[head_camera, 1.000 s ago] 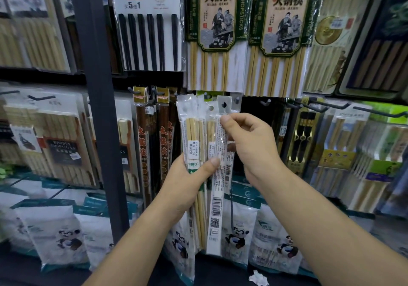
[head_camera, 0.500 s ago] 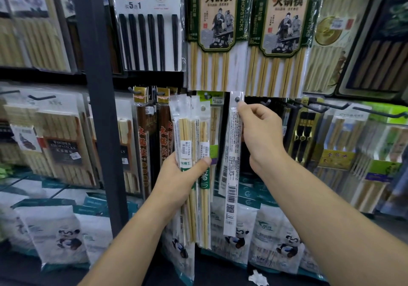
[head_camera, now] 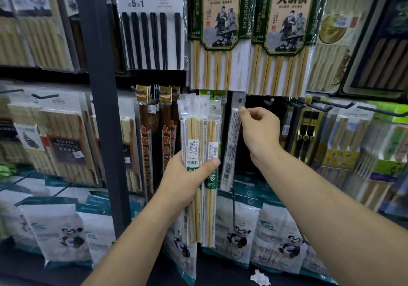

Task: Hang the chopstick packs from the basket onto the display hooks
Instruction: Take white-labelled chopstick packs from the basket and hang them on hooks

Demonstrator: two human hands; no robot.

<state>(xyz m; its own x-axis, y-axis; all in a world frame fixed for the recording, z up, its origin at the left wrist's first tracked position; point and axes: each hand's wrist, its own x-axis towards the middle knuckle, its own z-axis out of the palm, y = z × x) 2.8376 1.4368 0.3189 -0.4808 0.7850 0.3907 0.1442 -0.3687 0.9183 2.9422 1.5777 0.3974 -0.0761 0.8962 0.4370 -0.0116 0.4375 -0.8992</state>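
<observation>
Just right of the dark shelf post (head_camera: 101, 131), we see the left hand (head_camera: 185, 182) curled round a bundle of chopstick packs (head_camera: 199, 131), thumb across their labels, the packs standing upright in front of the display. Beside the bundle, a single pack (head_camera: 231, 153) hangs flat against the rack, its top hole on a hook (head_camera: 240, 99). The right hand (head_camera: 260, 131) pinches that pack's upper edge just below the hook, other fingers curled.

A dark upright post (head_camera: 99, 109) crosses a dark shelf rail (head_camera: 44, 74), panda-printed bags (head_camera: 59, 230) below.
</observation>
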